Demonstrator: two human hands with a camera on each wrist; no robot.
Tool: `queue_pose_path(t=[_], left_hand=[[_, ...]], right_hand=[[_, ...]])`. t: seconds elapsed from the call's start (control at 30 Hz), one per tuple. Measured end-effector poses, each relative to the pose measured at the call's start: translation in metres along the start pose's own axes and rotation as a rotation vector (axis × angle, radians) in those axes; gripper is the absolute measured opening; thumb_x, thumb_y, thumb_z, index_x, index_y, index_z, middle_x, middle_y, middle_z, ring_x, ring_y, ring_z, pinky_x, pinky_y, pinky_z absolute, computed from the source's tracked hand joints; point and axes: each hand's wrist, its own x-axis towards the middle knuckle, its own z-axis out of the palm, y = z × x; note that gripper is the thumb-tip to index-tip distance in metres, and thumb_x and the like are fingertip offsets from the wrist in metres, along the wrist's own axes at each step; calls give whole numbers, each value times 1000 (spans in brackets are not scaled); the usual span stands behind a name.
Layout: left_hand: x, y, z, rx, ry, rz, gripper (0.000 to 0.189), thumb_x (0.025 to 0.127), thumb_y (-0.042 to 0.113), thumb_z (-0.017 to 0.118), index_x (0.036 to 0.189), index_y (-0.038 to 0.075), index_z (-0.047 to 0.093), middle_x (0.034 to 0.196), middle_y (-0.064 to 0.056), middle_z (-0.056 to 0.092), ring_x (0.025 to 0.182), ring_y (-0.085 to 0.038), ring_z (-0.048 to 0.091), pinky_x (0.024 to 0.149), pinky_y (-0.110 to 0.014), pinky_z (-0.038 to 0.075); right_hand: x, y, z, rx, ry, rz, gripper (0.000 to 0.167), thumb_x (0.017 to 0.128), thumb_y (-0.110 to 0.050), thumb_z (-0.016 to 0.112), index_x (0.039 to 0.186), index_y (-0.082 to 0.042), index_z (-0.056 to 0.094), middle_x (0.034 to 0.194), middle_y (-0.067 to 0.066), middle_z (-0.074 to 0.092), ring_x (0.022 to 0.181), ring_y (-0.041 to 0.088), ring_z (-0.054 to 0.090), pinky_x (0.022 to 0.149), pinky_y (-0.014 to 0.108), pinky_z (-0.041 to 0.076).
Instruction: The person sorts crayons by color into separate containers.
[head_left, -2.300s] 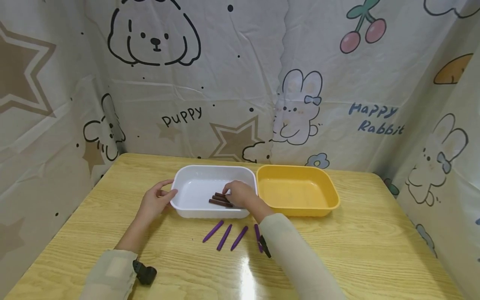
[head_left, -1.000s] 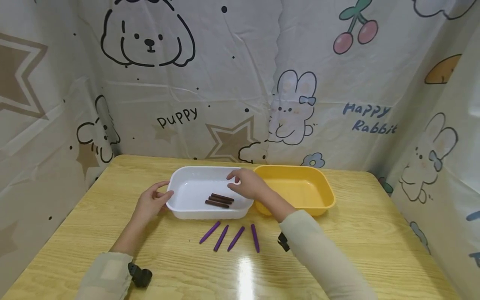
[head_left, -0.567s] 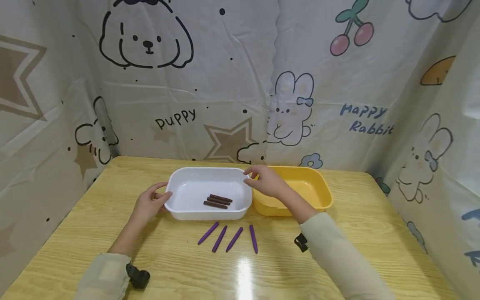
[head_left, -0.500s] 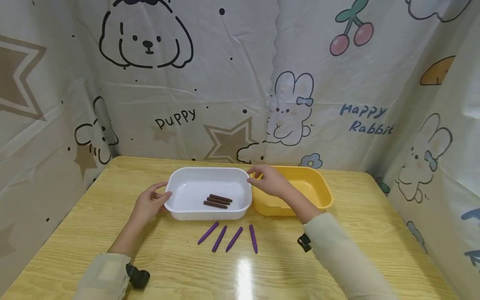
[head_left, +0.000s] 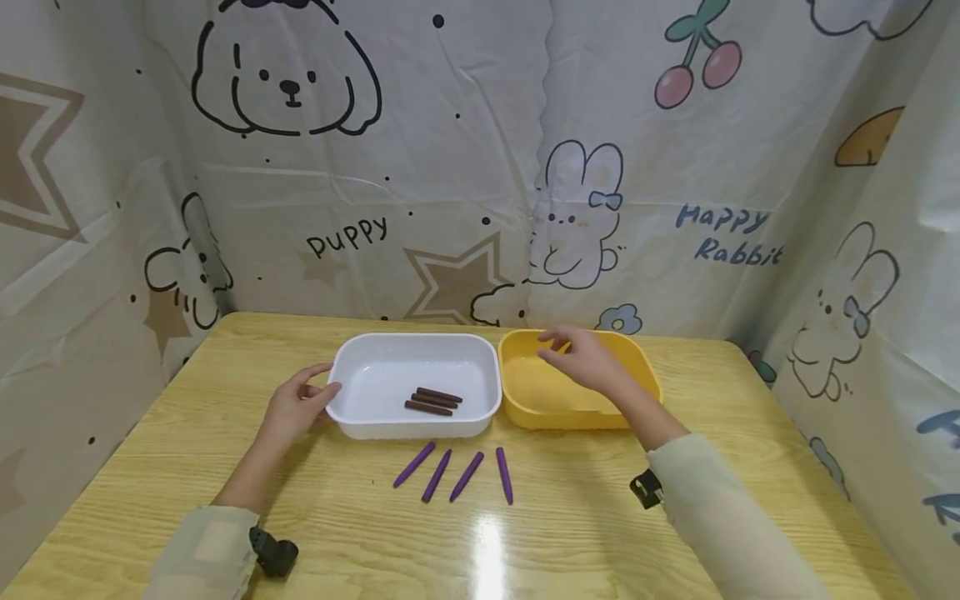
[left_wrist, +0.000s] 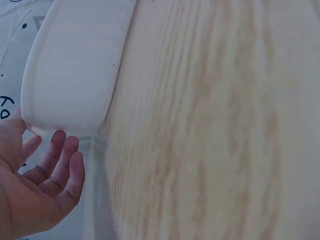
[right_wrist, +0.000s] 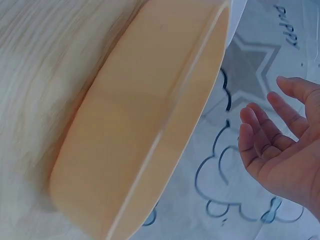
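Note:
At the left end of the white plastic tray (head_left: 375,379), my left hand (head_left: 294,408) holds the rim, thumb on top and fingers against the outer wall. The left wrist view has that hand (left_wrist: 42,187) by the tray's end (left_wrist: 75,75). Three brown crayons (head_left: 434,402) lie side by side inside, right of the middle. My right hand (head_left: 588,362) hovers over the yellow plastic tray (head_left: 525,387) with loosely bent fingers and nothing in them. From the right wrist, the hand (right_wrist: 287,150) appears apart from the yellow wall (right_wrist: 120,120).
Several purple crayons (head_left: 467,477) lie spread on the wooden table (head_left: 360,533) in front of the white tray. The two trays stand side by side, close together. A printed cloth (head_left: 465,167) hangs behind the table and at both sides.
My right hand has left the brown crayons in the white tray, rising and moving right until over the yellow tray. The left hand has stayed at the white tray's rim.

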Motion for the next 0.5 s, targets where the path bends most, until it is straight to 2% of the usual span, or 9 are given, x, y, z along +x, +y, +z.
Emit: queue_pose_path(t=[0.27, 0.5], left_hand=[[1, -1, 0, 0, 4, -4, 54, 92, 35, 58, 139, 11, 43, 93, -13, 61, 70, -14, 61, 62, -24, 51], [1, -3, -1, -5, 2, 1, 54, 92, 35, 58, 139, 11, 43, 95, -15, 61, 70, -13, 61, 62, -24, 51]], right_hand=[[-10, 31, -12, -25, 71, 20, 33, 92, -23, 59, 118, -2, 61, 105, 18, 62, 85, 27, 59, 69, 35, 50], [-22, 55, -26, -55, 113, 118, 36, 94, -26, 56, 121, -3, 59, 111, 22, 61, 95, 33, 58, 73, 39, 51]])
